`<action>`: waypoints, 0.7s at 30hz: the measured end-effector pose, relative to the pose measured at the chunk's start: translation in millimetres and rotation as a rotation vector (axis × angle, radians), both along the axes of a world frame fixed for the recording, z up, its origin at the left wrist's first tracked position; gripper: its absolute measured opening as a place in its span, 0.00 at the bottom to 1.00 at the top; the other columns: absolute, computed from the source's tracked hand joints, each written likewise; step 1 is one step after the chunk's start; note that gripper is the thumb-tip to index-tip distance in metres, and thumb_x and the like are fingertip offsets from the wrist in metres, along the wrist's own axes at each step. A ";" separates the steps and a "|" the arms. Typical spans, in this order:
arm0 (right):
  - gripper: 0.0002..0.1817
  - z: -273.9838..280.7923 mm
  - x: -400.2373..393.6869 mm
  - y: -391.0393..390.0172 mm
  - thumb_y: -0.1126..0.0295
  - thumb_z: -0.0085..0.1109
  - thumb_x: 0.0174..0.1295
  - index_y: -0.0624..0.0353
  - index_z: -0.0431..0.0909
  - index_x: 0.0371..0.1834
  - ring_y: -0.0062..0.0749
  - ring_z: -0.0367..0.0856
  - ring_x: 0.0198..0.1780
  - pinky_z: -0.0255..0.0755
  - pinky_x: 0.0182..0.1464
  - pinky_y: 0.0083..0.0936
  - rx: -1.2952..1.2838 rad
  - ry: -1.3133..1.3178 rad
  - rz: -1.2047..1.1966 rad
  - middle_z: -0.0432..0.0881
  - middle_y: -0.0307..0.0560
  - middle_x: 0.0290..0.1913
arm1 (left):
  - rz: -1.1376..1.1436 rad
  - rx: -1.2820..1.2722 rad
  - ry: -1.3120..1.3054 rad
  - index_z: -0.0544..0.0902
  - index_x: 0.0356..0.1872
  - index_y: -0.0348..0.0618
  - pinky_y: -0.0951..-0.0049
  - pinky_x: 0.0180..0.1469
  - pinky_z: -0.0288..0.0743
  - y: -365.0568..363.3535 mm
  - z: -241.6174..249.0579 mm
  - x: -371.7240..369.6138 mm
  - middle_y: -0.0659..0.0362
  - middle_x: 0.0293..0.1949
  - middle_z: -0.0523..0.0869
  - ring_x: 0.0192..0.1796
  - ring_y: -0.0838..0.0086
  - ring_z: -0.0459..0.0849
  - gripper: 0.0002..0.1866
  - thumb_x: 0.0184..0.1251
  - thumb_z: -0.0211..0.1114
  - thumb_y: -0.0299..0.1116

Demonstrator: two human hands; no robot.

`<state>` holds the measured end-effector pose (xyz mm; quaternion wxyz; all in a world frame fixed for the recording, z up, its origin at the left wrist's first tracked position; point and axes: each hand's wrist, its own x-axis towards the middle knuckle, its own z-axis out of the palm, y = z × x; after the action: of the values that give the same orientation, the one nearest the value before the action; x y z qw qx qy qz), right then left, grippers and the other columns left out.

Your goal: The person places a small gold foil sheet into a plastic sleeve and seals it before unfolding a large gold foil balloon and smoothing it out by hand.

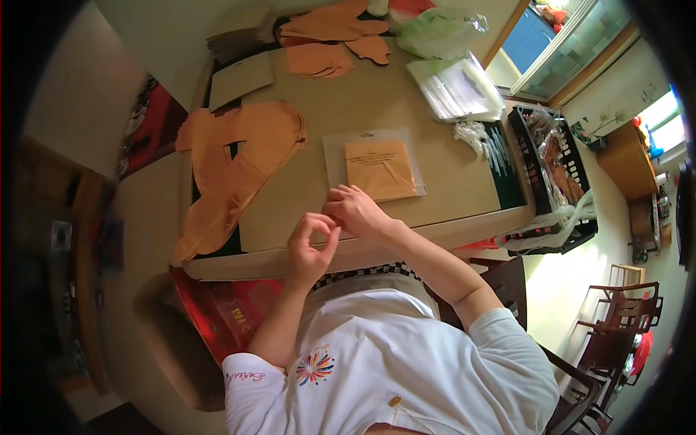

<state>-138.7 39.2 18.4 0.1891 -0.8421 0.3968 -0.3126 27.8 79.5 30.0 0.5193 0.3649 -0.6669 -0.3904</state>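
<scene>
My left hand [312, 246] is at the table's front edge, its thumb and fingertips brought together near my right hand [357, 212]. The fingers of my right hand are bent and pressed together. Anything between the fingertips is too small or hidden to make out. Just beyond my right hand lies a clear plastic bag [335, 156] with a hanging hole, holding a folded orange piece [380, 172] with printed text. To the left, large orange cut sheets [250, 156] lie in an overlapping pile.
More orange pieces [319, 60] and a beige board [241, 78] lie at the back. At the right are stacked clear bags [464, 90], white strings [471, 136], thin clear strips [499, 151] and a black crate [533, 163]. Chairs [623, 319] stand farther right.
</scene>
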 end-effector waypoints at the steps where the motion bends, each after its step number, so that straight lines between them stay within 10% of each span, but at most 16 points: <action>1: 0.07 -3.8 1.8 -4.1 0.74 0.65 0.53 0.58 0.82 0.36 0.34 0.79 0.37 0.74 0.42 0.31 0.017 -0.079 -0.007 0.80 0.40 0.34 | 0.038 0.041 0.064 0.71 0.27 0.41 0.73 0.45 0.75 -2.8 -0.3 4.8 0.58 0.35 0.81 0.39 0.72 0.82 0.12 0.58 0.67 0.18; 4: 0.04 15.3 8.9 -7.5 0.75 0.64 0.60 0.63 0.80 0.32 0.21 0.78 0.30 0.72 0.34 0.21 0.643 -0.743 -0.285 0.81 0.36 0.29 | 0.225 0.203 0.165 0.78 0.34 0.37 0.80 0.40 0.74 -14.1 8.0 28.2 0.62 0.35 0.80 0.38 0.80 0.80 0.05 0.61 0.66 0.18; 7: 0.06 18.4 8.9 -20.9 0.73 0.62 0.65 0.64 0.81 0.32 0.14 0.74 0.27 0.69 0.29 0.16 0.783 -0.871 -0.240 0.81 0.35 0.27 | 0.221 0.318 0.141 0.82 0.47 0.37 0.84 0.39 0.73 -30.3 2.7 48.7 0.63 0.36 0.79 0.35 0.84 0.78 0.12 0.62 0.67 0.20; 16: 0.16 39.9 49.9 -20.2 0.75 0.65 0.58 0.62 0.80 0.50 0.23 0.81 0.38 0.77 0.39 0.22 0.558 -0.418 -0.113 0.82 0.42 0.37 | 0.105 0.456 0.092 0.86 0.37 0.41 0.81 0.34 0.74 -80.1 39.4 94.8 0.62 0.28 0.84 0.29 0.81 0.82 0.04 0.65 0.68 0.30; 21: 0.16 28.6 -5.5 -21.3 0.76 0.60 0.64 0.61 0.76 0.55 0.24 0.82 0.43 0.79 0.43 0.21 0.683 -0.542 -0.244 0.83 0.41 0.43 | 0.373 0.213 0.371 0.82 0.44 0.42 0.73 0.57 0.72 -162.9 63.3 288.8 0.60 0.41 0.83 0.48 0.76 0.80 0.11 0.69 0.63 0.37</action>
<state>-144.2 18.0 47.0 0.5150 -0.5661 0.5097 -0.3930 316.6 -83.4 93.3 0.6540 0.4561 -0.4372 -0.4161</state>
